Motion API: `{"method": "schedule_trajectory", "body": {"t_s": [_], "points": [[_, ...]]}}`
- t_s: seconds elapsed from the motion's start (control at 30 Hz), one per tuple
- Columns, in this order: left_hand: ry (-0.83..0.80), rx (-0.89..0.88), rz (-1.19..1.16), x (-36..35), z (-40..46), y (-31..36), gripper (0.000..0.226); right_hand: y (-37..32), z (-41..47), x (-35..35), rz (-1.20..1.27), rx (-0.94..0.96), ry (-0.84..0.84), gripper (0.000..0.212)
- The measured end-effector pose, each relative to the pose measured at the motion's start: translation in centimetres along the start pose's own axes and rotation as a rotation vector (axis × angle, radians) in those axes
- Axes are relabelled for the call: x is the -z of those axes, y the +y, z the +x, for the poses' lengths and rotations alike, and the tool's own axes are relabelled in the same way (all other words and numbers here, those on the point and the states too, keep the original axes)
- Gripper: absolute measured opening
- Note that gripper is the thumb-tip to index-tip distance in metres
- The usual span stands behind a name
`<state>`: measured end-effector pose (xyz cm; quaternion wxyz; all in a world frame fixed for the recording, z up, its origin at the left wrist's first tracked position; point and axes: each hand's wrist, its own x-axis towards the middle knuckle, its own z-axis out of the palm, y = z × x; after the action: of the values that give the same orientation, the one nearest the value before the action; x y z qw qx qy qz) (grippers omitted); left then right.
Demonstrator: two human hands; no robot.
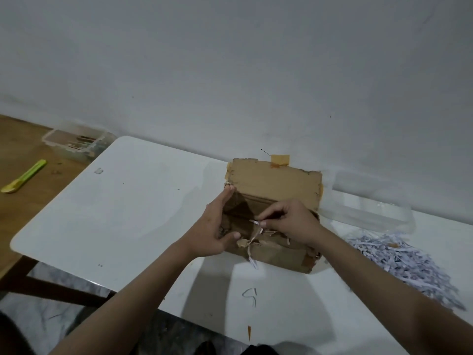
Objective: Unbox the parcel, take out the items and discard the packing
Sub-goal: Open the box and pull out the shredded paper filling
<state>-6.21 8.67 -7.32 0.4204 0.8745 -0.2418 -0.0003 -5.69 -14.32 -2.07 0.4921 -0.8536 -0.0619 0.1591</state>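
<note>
Your cardboard box (275, 216) sits open on the white table (128, 201), back flap up against the wall. Your left hand (216, 231) is spread flat against the box's left side, thumb at the front edge, while your right hand (290, 221) reaches inside, fingertips pinched on a few paper strips (256, 228). A heap of shredded paper (404, 262) lies just right of the box — a green utility knife (25, 176) rests well apart on the wooden surface at far left.

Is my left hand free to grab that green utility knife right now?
Probably not: the left hand is bracing the cardboard box, and the green utility knife lies far off on the wooden table beyond the white tabletop's edge.
</note>
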Motion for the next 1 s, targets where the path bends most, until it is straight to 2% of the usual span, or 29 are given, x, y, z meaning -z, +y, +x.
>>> {"method": "schedule_trajectory", "body": {"t_s": [0.13,0.27,0.37,0.53,0.63,0.83,1.0], "points": [[0.004,0.005,-0.003,-0.1,-0.1,0.0,0.094,0.4,-0.5,2.3,-0.121,0.022,0.19,0.012],[-0.004,-0.001,-0.013,-0.2,-0.1,-0.2,0.093,1.1,-1.0,2.6,-0.382,0.144,0.135,0.015],[-0.007,-0.007,-0.016,-0.3,-0.1,-0.3,0.093,1.4,-0.9,2.0,-0.402,0.194,0.134,0.019],[-0.013,-0.019,-0.002,-0.3,0.0,-0.4,0.094,2.1,1.0,1.1,-0.716,0.275,-0.229,0.041],[-0.023,-0.029,0.008,-0.2,0.1,-0.3,0.095,2.4,2.2,0.2,-0.756,0.275,-0.348,0.045],[-0.034,-0.044,0.023,0.0,0.0,-0.3,0.095,3.0,2.5,1.1,-0.938,0.272,-0.431,0.033],[-0.023,-0.05,0.027,-0.1,0.0,-0.4,0.095,2.3,1.6,2.9,-0.835,0.199,-0.319,0.034]]}}
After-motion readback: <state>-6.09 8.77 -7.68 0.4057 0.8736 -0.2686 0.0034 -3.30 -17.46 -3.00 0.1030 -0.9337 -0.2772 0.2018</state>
